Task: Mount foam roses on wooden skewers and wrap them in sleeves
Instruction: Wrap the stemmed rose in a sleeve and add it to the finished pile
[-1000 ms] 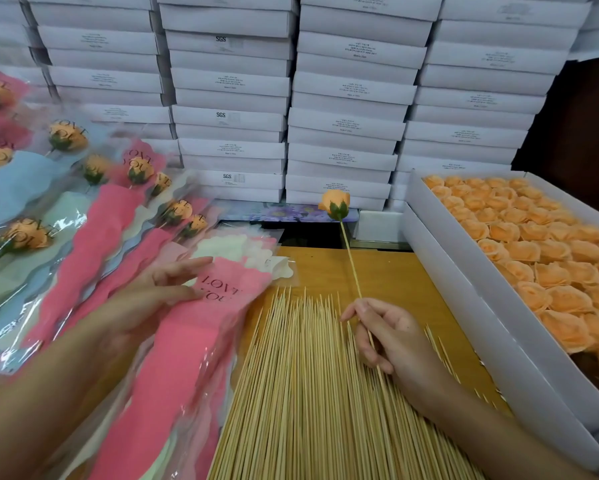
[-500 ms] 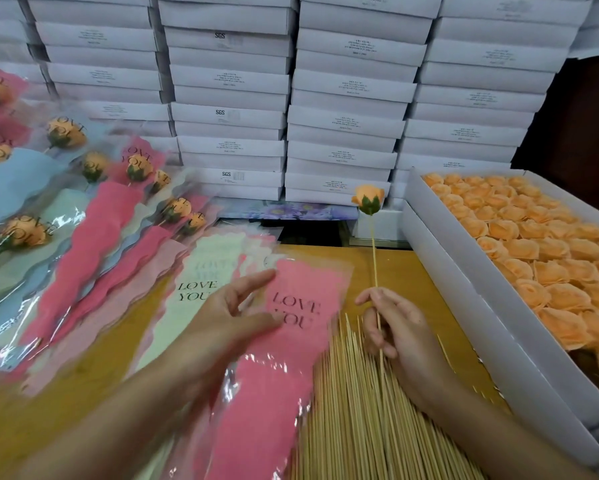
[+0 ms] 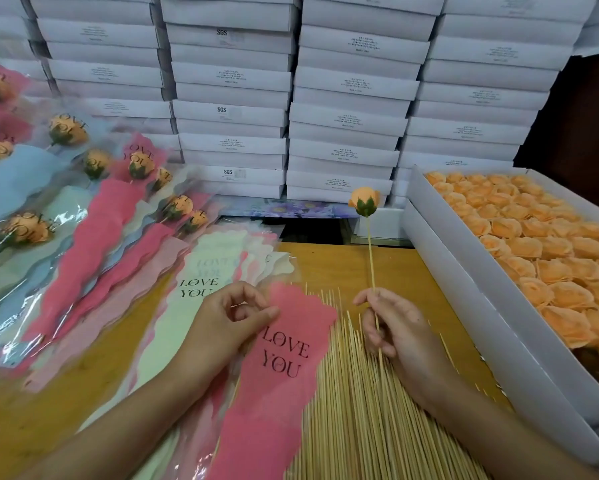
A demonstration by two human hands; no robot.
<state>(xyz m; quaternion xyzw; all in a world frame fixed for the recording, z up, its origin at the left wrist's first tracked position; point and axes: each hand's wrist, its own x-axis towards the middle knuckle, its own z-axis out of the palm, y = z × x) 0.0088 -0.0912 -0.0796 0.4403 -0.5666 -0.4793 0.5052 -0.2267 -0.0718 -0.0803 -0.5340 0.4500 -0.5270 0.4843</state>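
Pink sleeve pinched at top edge by my L hand; my R hand gripped skewer w/ rose upright, hands apart.

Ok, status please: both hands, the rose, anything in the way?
Left hand pinches pink sleeve at top edge. Right hand holds skewer near upright, rose on its tip. Rose not yet sleeved; path between them open.

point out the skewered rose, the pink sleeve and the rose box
skewered rose (image 3: 364,199), head view, orange bloom
pink sleeve (image 3: 280,403), head view, below the lettering
rose box (image 3: 464,271), head view, white left wall
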